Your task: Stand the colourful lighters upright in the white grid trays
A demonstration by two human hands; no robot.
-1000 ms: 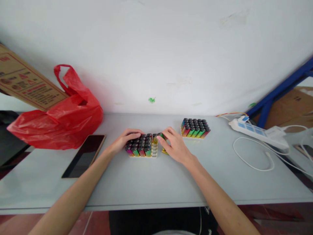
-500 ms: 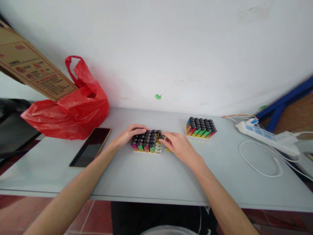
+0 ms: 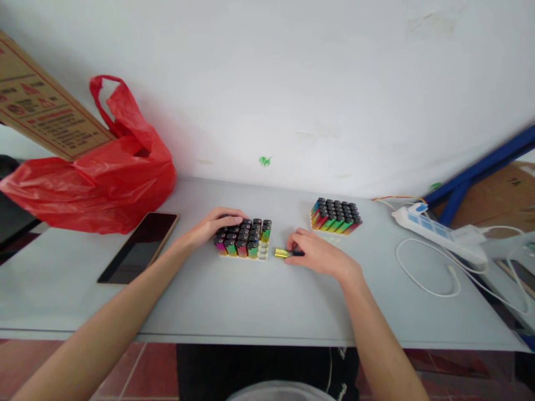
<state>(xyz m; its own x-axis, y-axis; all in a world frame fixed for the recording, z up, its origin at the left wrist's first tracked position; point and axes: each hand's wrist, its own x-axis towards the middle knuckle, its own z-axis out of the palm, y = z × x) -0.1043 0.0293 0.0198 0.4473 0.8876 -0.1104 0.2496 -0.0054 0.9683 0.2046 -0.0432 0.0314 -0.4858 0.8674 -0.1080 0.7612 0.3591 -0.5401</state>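
My left hand [image 3: 217, 224] is wrapped over the back left of a block of black-topped, coloured lighters [image 3: 241, 245], which stand upright in a white tray [image 3: 263, 257]. At the tray's right end, several slots show bare in front of the lighters at the back. Just right of the tray, my right hand [image 3: 307, 250] pinches the dark end of a yellow lighter [image 3: 281, 253] that lies on its side, pointing left. A second block of upright lighters [image 3: 335, 216] stands farther back on the right.
On the left are a phone [image 3: 140, 248], a red plastic bag [image 3: 121, 178] and a cardboard box [image 3: 50, 106]. A white power strip [image 3: 438, 231] and a looped white cable [image 3: 426, 289] lie on the right of the grey table [image 3: 251, 312].
My right hand has moved off the tray and now grips a yellow lighter beside it. Another lighter now stands in the right column. The camera view has shifted slightly.
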